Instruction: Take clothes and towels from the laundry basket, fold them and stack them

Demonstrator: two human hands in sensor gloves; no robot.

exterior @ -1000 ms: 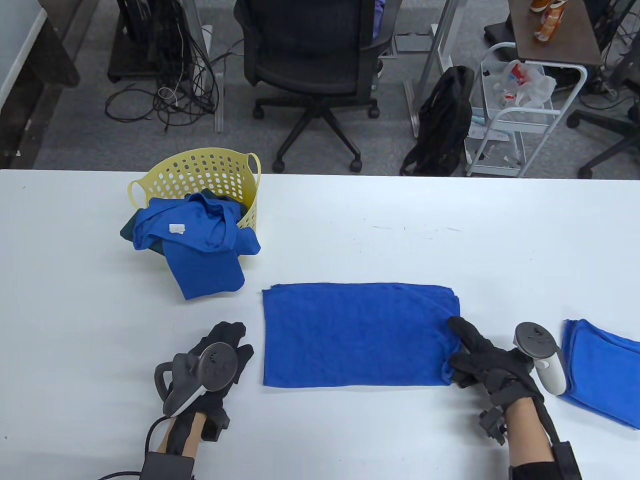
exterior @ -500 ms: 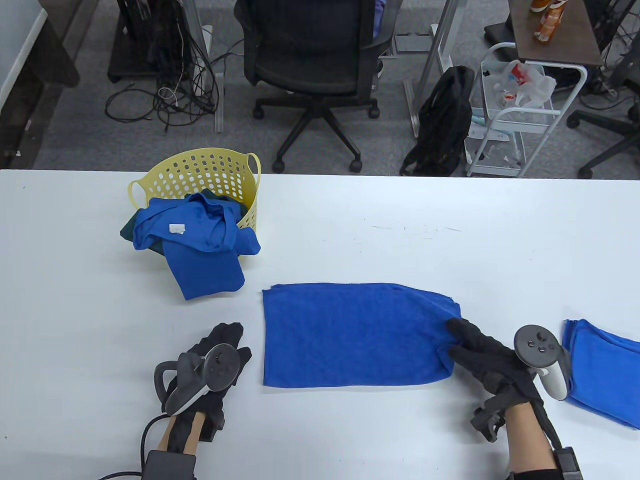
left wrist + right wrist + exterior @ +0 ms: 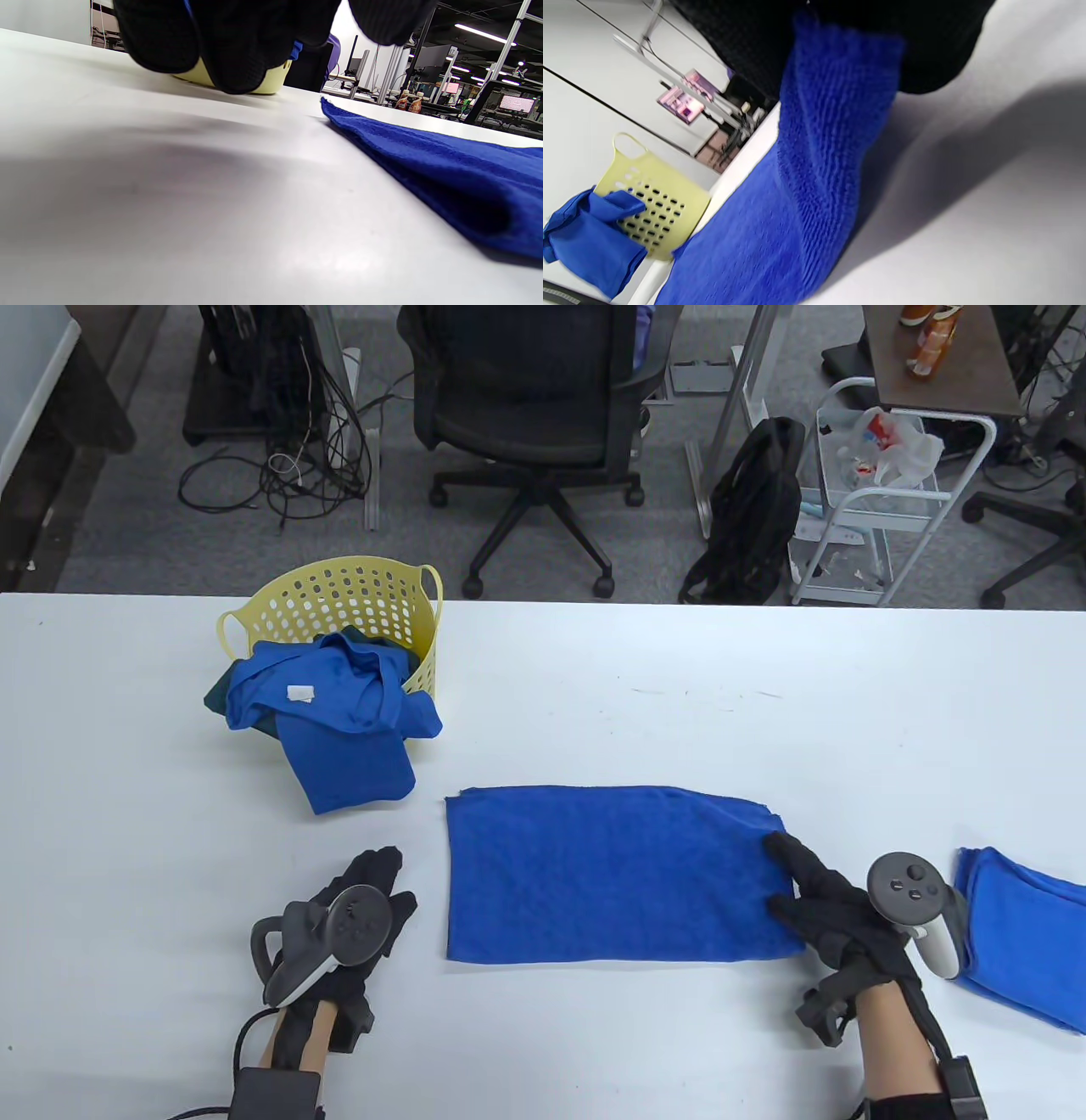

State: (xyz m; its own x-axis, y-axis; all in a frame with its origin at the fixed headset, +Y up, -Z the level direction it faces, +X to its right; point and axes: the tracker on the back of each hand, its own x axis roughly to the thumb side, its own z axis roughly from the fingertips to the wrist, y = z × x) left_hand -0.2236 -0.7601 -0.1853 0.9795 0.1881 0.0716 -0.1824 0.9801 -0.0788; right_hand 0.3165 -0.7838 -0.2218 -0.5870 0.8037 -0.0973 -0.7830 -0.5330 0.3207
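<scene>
A blue towel (image 3: pixel 611 874) lies folded in a flat rectangle at the middle of the white table. My right hand (image 3: pixel 791 884) is at its right edge and pinches the cloth there. In the right wrist view the towel (image 3: pixel 814 169) rises up between the gloved fingers (image 3: pixel 746 38). My left hand (image 3: pixel 380 875) rests flat on the table just left of the towel, apart from it and holding nothing. In the left wrist view its fingers (image 3: pixel 229 46) hang over bare table, and the towel's near edge (image 3: pixel 445 169) lies to the right.
A yellow laundry basket (image 3: pixel 356 589) stands at the back left, with blue clothes (image 3: pixel 339 721) spilling over its front onto the table. A stack of folded blue towels (image 3: pixel 1027 937) lies at the right edge. An office chair and a cart stand beyond the table.
My right hand has drawn the towel's bunched right edge out to the right, so the towel lies flatter and wider. My left hand has shifted slightly left and back.
</scene>
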